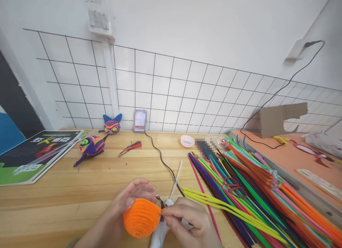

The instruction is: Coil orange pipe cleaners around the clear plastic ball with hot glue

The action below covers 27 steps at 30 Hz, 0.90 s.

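Observation:
My left hand [117, 208] is closed around a clear ball partly covered in coiled orange pipe cleaner [141, 219]; its bare see-through part shows near my fingertips. Between thumb and finger, my right hand [188, 219] pinches the loose orange strand at the ball's right side. A dark tassel-like bit [161, 202] hangs beside the ball, partly hidden. Behind and below both hands lies a white glue gun [158, 238], with a translucent glue stick [179, 172] poking out of its back end.
Bundles of coloured pipe cleaners [240, 184], scissors [235, 187] and a pink bowl [187, 141] lie to the right. Finished-looking pipe-cleaner figures [92, 147] and a book [40, 151] are on the left. A black cable [161, 157] crosses the wooden table from a phone [140, 120].

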{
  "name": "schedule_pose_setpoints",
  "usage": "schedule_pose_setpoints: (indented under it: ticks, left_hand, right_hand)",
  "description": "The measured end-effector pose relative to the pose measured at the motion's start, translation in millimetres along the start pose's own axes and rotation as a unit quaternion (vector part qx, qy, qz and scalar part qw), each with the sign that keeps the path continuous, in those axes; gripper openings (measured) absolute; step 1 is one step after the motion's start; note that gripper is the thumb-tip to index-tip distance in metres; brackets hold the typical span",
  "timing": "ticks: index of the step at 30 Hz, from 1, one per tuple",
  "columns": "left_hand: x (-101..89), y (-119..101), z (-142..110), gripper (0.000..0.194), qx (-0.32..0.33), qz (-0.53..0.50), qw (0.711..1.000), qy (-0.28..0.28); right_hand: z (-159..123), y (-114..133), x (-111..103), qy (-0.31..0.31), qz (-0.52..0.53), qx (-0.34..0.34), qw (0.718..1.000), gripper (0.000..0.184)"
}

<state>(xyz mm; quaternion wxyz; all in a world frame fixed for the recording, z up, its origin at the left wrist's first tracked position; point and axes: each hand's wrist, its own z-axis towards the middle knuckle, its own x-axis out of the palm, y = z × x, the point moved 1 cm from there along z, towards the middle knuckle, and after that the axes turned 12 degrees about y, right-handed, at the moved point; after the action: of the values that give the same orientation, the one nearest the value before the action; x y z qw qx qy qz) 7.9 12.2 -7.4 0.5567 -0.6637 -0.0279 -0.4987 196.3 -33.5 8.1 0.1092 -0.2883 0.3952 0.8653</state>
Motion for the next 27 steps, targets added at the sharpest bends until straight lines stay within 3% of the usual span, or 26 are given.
schedule_pose_setpoints:
  ticks: [4,9,27]
  left_hand:
    - [0.2,1.1,-4.6,0.038,-0.015,-0.007,1.0,0.001]
    - [-2.1,4.6,-6.6,0.034,-0.014,-0.043,0.999,0.012]
    - [7.3,5.7,-6.6,0.035,-0.006,-0.057,0.996,-0.067]
  right_hand:
    - [1.8,1.0,1.0,-0.01,-0.042,-0.057,0.997,0.017]
    - [-0.1,-2.3,5.2,-0.023,-0.072,-0.083,0.994,0.02]
    - [1.6,2.7,4.6,-0.048,-0.052,-0.094,0.993,0.023]
